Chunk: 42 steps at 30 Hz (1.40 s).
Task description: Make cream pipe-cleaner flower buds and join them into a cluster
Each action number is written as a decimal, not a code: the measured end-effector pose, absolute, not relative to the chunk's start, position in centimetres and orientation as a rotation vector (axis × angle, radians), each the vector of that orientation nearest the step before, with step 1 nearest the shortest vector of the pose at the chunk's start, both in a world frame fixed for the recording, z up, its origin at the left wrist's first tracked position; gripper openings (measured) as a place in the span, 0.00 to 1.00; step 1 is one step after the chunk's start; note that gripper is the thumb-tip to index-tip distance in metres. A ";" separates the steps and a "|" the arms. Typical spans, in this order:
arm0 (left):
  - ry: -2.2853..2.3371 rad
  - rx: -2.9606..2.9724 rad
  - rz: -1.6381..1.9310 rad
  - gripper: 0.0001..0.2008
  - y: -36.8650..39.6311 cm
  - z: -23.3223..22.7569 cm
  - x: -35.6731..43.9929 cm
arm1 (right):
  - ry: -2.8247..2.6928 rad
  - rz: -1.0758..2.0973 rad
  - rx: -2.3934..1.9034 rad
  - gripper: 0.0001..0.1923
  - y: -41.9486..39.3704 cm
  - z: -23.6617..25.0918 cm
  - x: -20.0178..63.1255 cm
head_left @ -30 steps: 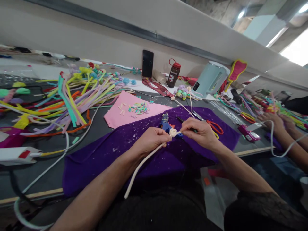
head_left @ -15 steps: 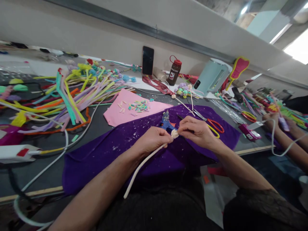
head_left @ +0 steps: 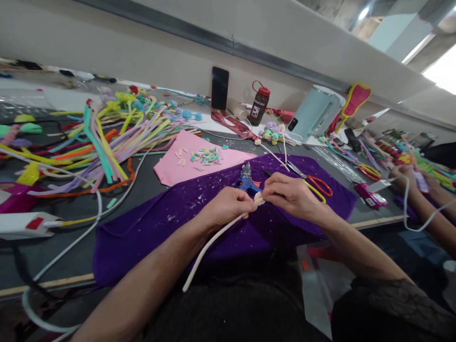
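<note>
Pipe cleaner (head_left: 213, 240) pinched in my left hand (head_left: 228, 209), coiled bud (head_left: 259, 198) nipped by right hand (head_left: 290, 194) fingertips, both closed tight. Loose grip: coil unwinds. Glue gun (head_left: 247, 183) just beyond knuckles, possibly hot; scissors (head_left: 313, 186) right.

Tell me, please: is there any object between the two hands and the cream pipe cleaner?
No. The left hand and the right hand both pinch the cream pipe cleaner directly at its coiled end, above the purple cloth. Nothing visible lies between.
</note>
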State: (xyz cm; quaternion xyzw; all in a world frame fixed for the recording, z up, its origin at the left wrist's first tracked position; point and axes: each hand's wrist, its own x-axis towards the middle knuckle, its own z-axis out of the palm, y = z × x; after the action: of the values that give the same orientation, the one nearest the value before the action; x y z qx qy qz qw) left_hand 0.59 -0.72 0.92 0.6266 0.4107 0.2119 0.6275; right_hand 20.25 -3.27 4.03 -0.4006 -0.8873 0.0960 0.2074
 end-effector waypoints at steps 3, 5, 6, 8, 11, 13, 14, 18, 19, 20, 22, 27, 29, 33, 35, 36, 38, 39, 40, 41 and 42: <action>0.939 1.429 0.491 0.06 -0.7 0.9 0.6 | -2.469 0.266 -1.098 0.08 -3.2 3.9 20.2; 0.933 1.428 0.487 0.05 -0.7 0.8 0.6 | -2.467 0.261 -1.096 0.08 -3.2 3.8 20.2; 0.931 1.428 0.486 0.05 -0.7 0.8 0.6 | -2.469 0.254 -1.102 0.08 -3.2 3.8 20.2; 0.930 1.431 0.484 0.05 -0.6 0.8 0.5 | -2.477 0.235 -1.115 0.08 -3.1 3.9 20.1; 0.929 1.442 0.476 0.05 -0.6 1.0 0.5 | -2.494 0.219 -1.129 0.08 -3.1 3.9 20.1; 0.933 1.444 0.467 0.05 -0.6 1.1 0.5 | -2.499 0.209 -1.126 0.08 -3.1 4.0 20.1; 0.935 1.443 0.465 0.05 -0.6 1.1 0.5 | -2.501 0.203 -1.122 0.08 -3.1 4.0 20.1; 0.923 1.442 0.469 0.06 -0.6 1.0 0.5 | -2.488 0.196 -1.101 0.09 -3.0 4.0 20.1; 0.918 1.436 0.477 0.06 -0.6 0.9 0.4 | -2.474 0.213 -1.091 0.10 -3.1 4.0 20.1; 0.914 1.425 0.484 0.07 -0.5 0.9 0.4 | -2.449 0.237 -1.078 0.10 -3.1 4.1 20.2; 0.905 1.380 0.494 0.08 -0.5 0.7 0.2 | -2.336 0.276 -1.074 0.11 -3.4 4.2 20.4; 0.833 1.180 0.467 0.08 -0.2 0.7 0.0 | -1.847 0.432 -1.170 0.10 -4.1 4.1 20.5; 0.806 1.123 0.459 0.08 -0.1 0.8 -0.1 | -1.727 0.586 -1.187 0.10 -4.2 3.6 20.4; 0.740 1.066 0.471 0.10 0.0 0.8 -0.2 | -1.596 0.943 -1.190 0.12 -4.1 2.6 20.0; 0.714 1.057 0.486 0.10 0.1 0.7 -0.2 | -1.573 1.098 -1.146 0.16 -3.9 2.1 19.8; 0.704 1.056 0.488 0.10 0.1 0.6 -0.2 | -1.570 1.157 -1.119 0.18 -3.9 1.9 19.7; 0.684 1.058 0.481 0.10 0.1 0.4 -0.1 | -1.571 1.238 -1.075 0.22 -3.8 1.5 19.4; 0.673 1.060 0.477 0.11 0.0 0.3 -0.1 | -1.572 1.260 -1.055 0.24 -3.7 1.3 19.2; 0.663 1.063 0.472 0.11 0.0 0.3 0.0 | -1.573 1.273 -1.040 0.25 -3.7 1.2 19.1; 0.654 1.067 0.470 0.11 0.0 0.2 0.0 | -1.575 1.279 -1.031 0.26 -3.7 1.2 19.0; 0.650 1.074 0.469 0.11 -0.1 0.2 0.1 | -1.577 1.280 -1.031 0.26 -3.6 1.2 19.0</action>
State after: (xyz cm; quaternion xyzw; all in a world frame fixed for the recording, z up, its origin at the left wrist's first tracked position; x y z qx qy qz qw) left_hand 0.06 -0.06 0.16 0.4979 0.3013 0.2175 0.7836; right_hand 18.98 -3.63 1.22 -0.4111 -0.6288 0.5103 0.4186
